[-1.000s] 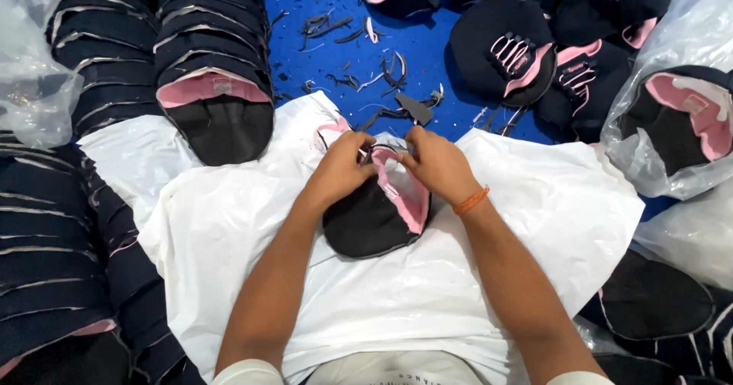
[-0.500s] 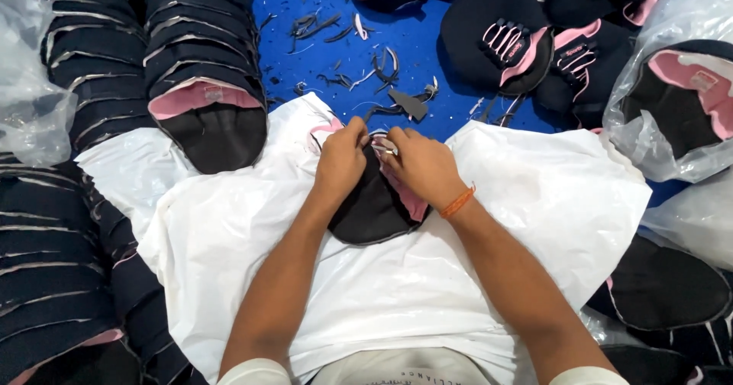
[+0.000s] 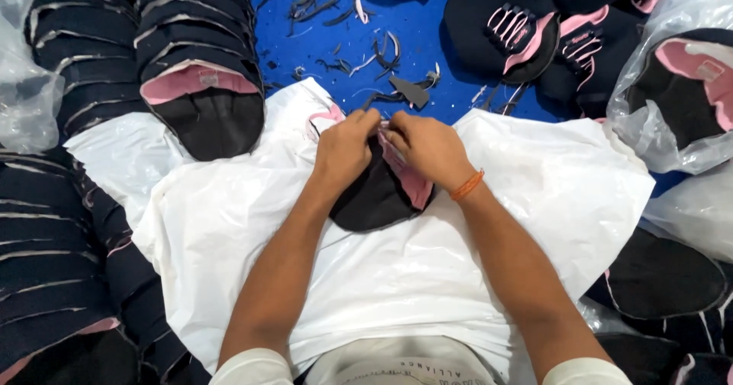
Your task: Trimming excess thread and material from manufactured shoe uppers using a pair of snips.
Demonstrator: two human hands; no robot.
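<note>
On the white plastic sheet [image 3: 397, 278], the left hand [image 3: 345, 147] and right hand [image 3: 427, 147] pinch the top edge of a black cap piece with pink lining [image 3: 382, 194]. Beyond lie dark scraps [image 3: 359, 49] on the blue bench [image 3: 427, 56]; clear bags [image 3: 672, 118] hold similar pieces at right.

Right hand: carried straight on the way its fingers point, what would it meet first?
The right hand points up-left at the left hand, which it already seems to touch over the black-and-pink piece; depth is unclear.

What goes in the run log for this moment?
left hand: gripping black-pink piece | right hand: gripping same piece | under: white sheet
</note>
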